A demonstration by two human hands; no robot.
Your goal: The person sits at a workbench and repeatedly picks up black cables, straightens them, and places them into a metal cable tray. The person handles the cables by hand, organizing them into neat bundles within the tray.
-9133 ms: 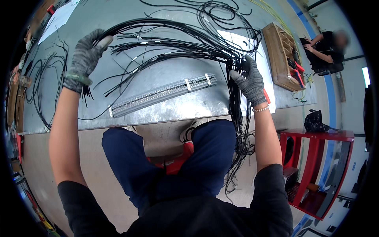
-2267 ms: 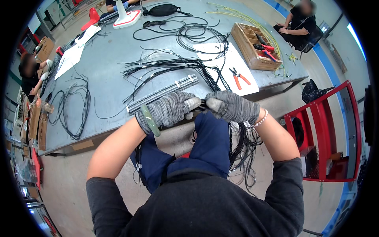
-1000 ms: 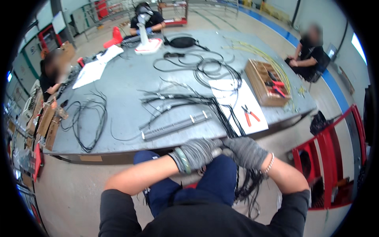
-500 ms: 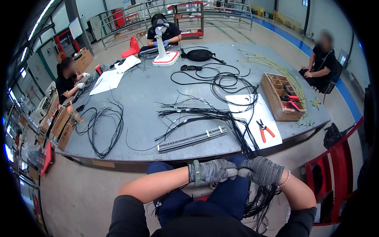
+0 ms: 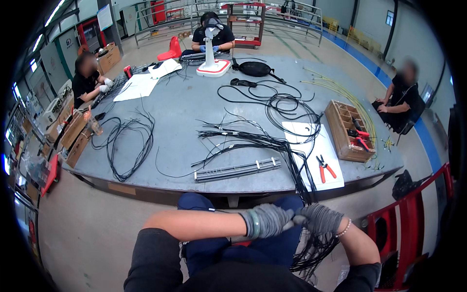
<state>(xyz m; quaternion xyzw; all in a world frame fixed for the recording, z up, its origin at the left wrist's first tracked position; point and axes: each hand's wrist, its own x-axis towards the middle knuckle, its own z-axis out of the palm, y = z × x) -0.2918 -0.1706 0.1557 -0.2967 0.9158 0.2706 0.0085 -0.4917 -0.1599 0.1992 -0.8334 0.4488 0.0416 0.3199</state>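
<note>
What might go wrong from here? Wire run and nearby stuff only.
Snag: the black wire bundle crosses the table edge toward the right hand, and a wire tangle hangs beside the right leg; shifting that leg might pull wires off.

Knock: the orange-handled pliers lie close to the bundle, which could nudge them if it slides.

Drag: the slotted rail sits near the front edge and might get caught.
</note>
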